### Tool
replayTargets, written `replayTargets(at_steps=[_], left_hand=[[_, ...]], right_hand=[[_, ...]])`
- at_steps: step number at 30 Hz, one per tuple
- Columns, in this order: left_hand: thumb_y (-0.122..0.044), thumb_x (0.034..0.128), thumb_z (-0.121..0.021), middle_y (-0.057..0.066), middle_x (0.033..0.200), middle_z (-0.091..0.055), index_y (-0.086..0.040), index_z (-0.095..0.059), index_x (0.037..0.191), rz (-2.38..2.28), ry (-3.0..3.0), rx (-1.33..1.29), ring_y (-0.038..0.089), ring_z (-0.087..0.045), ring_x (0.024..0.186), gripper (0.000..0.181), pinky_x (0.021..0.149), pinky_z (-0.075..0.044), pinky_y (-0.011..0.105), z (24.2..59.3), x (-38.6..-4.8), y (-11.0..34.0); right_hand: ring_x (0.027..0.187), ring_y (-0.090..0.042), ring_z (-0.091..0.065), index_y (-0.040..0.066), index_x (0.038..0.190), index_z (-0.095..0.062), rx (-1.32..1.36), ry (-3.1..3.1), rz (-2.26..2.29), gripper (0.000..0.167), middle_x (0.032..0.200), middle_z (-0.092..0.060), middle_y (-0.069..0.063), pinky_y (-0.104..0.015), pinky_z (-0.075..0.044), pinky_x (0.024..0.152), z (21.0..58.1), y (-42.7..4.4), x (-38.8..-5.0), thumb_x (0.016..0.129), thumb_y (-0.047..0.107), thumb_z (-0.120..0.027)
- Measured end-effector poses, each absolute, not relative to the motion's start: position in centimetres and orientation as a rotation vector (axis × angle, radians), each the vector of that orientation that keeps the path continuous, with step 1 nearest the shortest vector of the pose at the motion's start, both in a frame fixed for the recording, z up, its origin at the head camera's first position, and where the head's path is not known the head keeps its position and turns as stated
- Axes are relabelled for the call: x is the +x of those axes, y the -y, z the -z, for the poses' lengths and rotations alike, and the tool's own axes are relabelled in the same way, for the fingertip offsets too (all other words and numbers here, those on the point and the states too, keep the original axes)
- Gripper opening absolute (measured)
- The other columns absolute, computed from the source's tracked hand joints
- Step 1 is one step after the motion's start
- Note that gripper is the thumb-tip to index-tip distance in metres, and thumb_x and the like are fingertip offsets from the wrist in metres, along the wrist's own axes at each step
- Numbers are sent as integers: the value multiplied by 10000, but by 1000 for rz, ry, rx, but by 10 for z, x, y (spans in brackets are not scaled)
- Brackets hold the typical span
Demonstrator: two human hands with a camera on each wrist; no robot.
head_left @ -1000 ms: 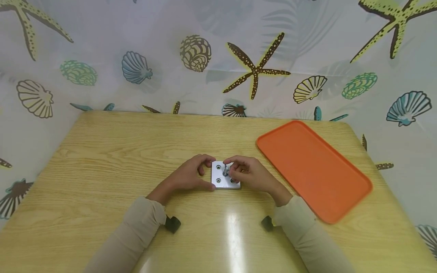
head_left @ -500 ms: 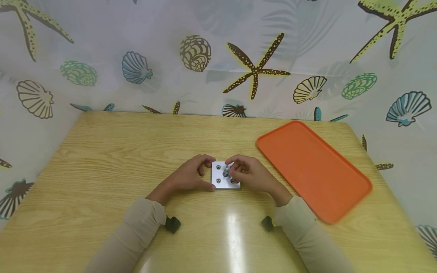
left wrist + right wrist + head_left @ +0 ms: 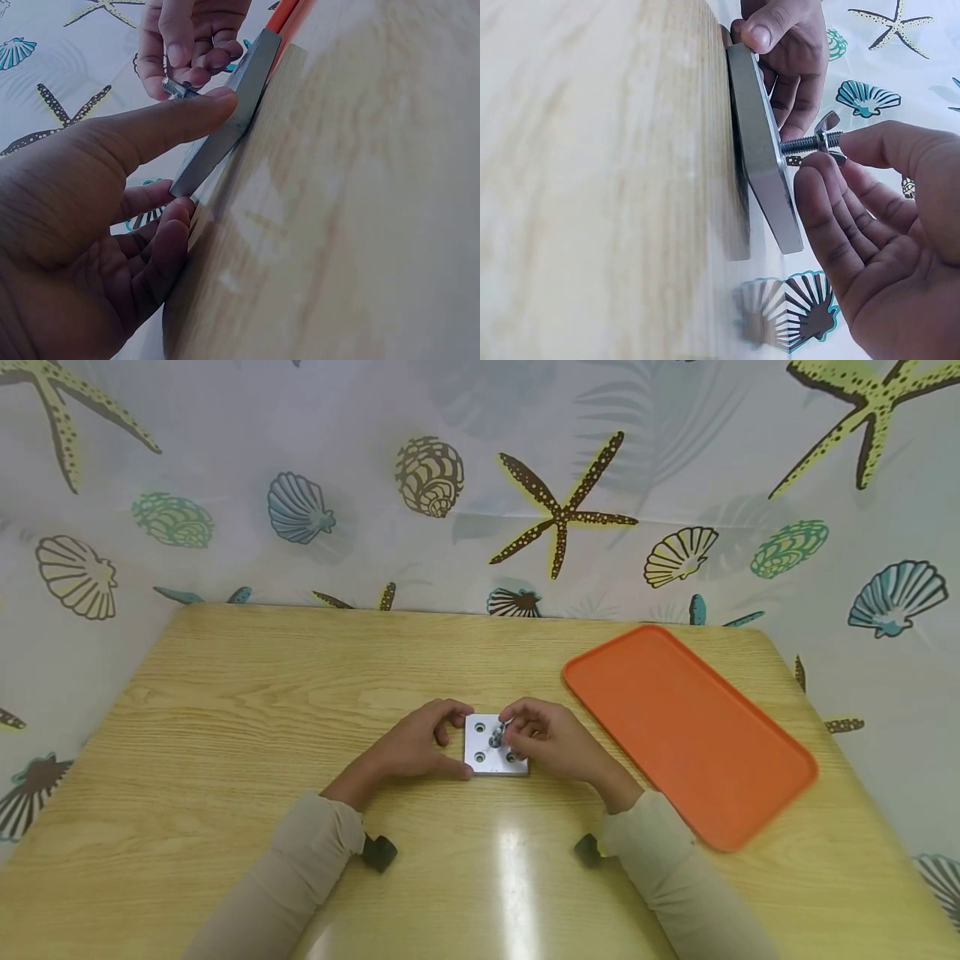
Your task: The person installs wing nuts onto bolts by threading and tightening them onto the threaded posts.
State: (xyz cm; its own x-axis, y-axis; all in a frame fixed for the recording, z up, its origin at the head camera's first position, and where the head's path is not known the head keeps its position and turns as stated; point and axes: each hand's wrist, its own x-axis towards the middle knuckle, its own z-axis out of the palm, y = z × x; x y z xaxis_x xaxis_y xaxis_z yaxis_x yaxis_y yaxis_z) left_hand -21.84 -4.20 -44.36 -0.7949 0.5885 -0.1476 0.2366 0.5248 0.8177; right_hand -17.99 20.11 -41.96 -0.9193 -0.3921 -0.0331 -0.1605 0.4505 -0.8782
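A square silver metal plate (image 3: 478, 742) with several holes lies on the table. From its middle stands a threaded bolt (image 3: 798, 145), and a wing nut (image 3: 828, 124) sits partway along it near the free end. My left hand (image 3: 415, 745) grips the plate's left side, thumb at the near corner and fingers at the far one. At the wing nut, the curled fingers of my right hand (image 3: 553, 742) pinch its wings. In the right wrist view one fingertip meets the bolt's end. My right fingers partly cover the plate's right side.
An orange tray (image 3: 690, 735) lies on the wooden table (image 3: 300, 677), to the right of the plate. Behind the table hangs a cloth (image 3: 360, 435) printed with shells and starfish. Dark wrist-worn blocks (image 3: 380, 853) sit below both wrists.
My right fingers have shifted slightly right and away from me, and the wing nut's wings have turned. My left hand and the plate stay where they were.
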Motion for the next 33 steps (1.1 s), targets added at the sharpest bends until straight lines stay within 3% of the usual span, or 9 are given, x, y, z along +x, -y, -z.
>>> replayTargets(at_steps=[8,33], left_hand=[[-279,704,-920,30,1222,-566,-135,-502,1421,-1187,-2352,687,174,-490,922,842,805,-420,311,445,-220,42],[-280,705,-918,25,1220,-562,-143,-506,1419,-1188,-2347,672,178,-488,918,836,799,-419,315,445,-219,42]], right_hand=[[799,-149,-621,20,1040,-672,-466,-2559,1412,121,932,-690,-133,-235,-555,676,422,-202,-181,931,52,-633],[740,-138,-615,-12,981,-670,-455,-2531,1442,99,897,-686,-167,-220,-543,663,422,-202,-182,932,10,-587]])
